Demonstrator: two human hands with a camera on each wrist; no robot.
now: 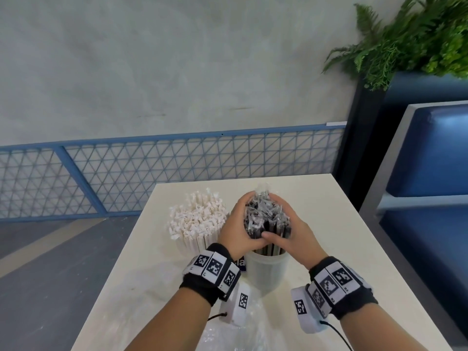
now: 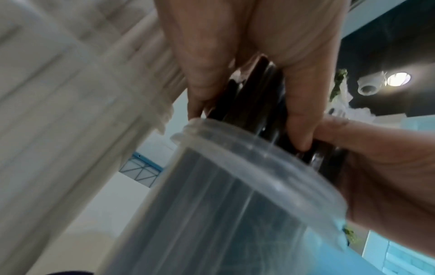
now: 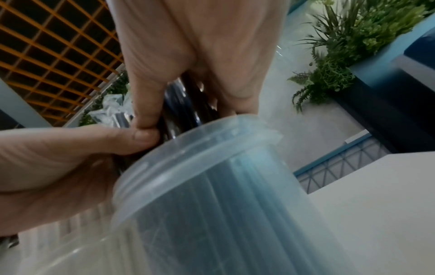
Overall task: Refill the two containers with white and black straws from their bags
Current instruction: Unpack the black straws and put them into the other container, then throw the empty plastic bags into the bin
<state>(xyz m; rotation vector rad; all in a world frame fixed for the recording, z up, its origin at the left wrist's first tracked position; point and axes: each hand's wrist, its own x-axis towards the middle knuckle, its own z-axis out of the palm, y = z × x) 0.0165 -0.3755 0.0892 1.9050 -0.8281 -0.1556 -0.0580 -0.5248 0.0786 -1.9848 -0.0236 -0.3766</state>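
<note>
A thick bundle of black straws in clear wrappers stands in a translucent plastic container at the table's middle. My left hand and right hand wrap round the bundle from both sides just above the rim, thumbs meeting in front. The wrist views show the black straws between curled fingers, entering the container. Left of it stands a packed bunch of white straws; their container is mostly hidden behind my left wrist.
Crumpled clear plastic bags lie on the cream table near its front edge, under my wrists. A dark label peeks out beside the container. A blue bench stands to the right, a blue mesh railing behind.
</note>
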